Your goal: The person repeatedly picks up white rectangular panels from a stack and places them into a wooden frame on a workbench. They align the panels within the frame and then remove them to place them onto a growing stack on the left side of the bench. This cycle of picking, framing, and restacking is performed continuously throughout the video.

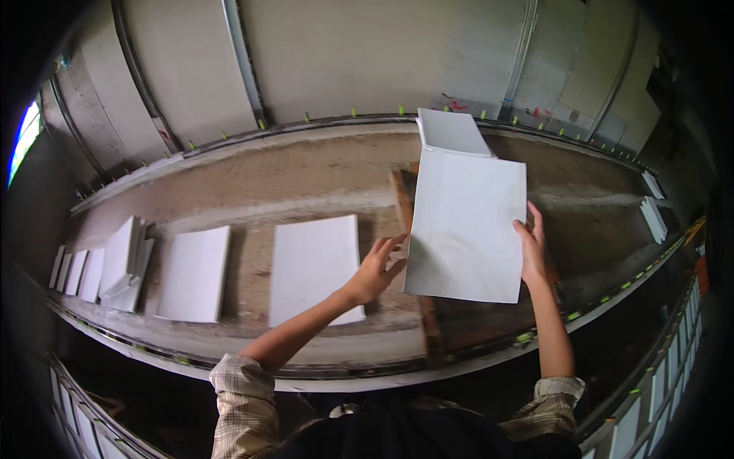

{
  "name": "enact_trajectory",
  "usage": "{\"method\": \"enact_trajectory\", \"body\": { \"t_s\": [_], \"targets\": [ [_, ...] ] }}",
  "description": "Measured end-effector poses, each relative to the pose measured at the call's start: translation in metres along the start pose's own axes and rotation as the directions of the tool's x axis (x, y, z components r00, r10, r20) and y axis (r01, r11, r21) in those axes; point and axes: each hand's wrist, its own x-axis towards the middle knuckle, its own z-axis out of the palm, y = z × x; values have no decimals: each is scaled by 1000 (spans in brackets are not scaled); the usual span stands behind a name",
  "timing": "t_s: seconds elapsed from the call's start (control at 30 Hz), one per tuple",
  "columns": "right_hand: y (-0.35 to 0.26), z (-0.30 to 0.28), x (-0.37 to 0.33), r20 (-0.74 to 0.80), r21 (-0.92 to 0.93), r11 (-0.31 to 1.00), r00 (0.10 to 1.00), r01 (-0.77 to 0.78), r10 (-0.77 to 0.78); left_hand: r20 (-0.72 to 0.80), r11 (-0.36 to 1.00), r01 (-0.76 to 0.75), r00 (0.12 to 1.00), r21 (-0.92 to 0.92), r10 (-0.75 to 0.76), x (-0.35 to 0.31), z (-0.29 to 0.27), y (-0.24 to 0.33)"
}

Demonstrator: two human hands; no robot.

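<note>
My right hand (532,249) grips the right edge of a flat white rectangular tile (466,226), thumb on its face and fingers behind. The tile is raised and tilted above the long table. Just off its lower left edge is my left hand (375,268), fingers apart and apparently not touching it. A stack of similar white tiles (455,131) stands behind the raised tile, partly hidden by it. Left of my left hand, one white tile (313,264) lies flat on the table, with another white tile (195,274) farther left.
At the far left, a leaning pile of white tiles (122,256) stands beside several more. A brown wooden frame (428,329) lies under the raised tile. Small white pieces (654,219) sit at the far right. Green-tipped pegs line the edges of the dusty table (306,172); racks stand in front.
</note>
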Motion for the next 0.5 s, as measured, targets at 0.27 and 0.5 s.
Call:
{"method": "enact_trajectory", "body": {
  "t_s": [0.27, 0.5],
  "targets": [
    [79, -80, 42, 83, -158, 966, 972, -204, 218, -8, 880, -135, 988, 455, 155, 46, 107, -37],
    [129, -98, 48, 137, -161, 952, 949, -262, 284, -117, 708, 58, 993, 704, 35, 43, 136, -38]
  ]
}}
